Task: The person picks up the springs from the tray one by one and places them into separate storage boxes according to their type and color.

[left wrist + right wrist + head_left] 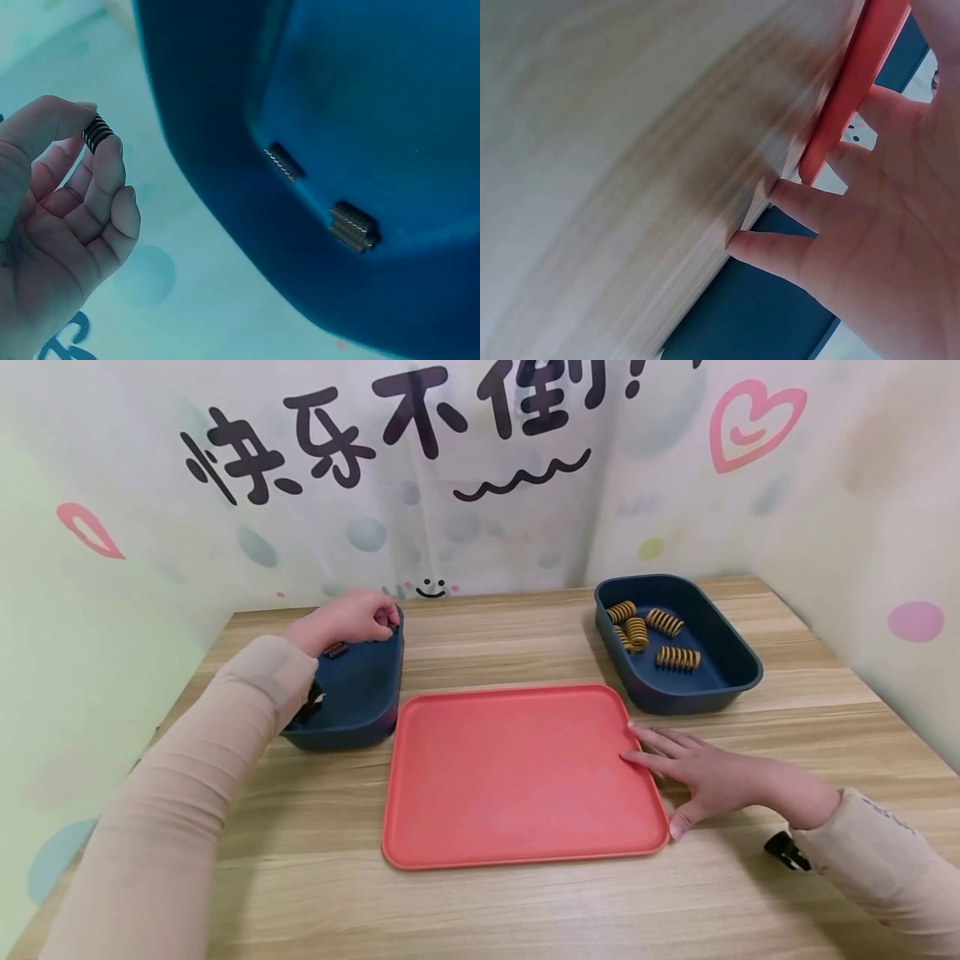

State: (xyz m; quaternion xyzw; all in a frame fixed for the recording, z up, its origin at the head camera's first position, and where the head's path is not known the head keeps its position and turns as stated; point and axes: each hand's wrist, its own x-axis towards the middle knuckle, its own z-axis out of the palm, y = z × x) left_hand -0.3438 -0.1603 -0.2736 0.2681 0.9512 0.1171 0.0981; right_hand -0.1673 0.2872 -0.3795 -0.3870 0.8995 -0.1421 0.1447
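Note:
My left hand (358, 617) is above the far right part of the left blue bin (345, 737). Between thumb and forefinger it pinches a small dark coil spring (97, 133), plainest in the left wrist view. On that bin's floor lie more dark springs (354, 226), partly hidden by the arm in the head view. My right hand (716, 777), fingers spread, touches the right edge of the red tray (521, 777), which lies flat on the table with nothing on it. In the right wrist view, fingertips (739, 241) rest near the table surface.
A second blue bin (675, 700) stands at the back right, holding several gold coil springs (678, 658). The wooden table (495, 914) meets a printed curtain (517, 543) at the back. A black strap piece (787, 850) shows by the right wrist.

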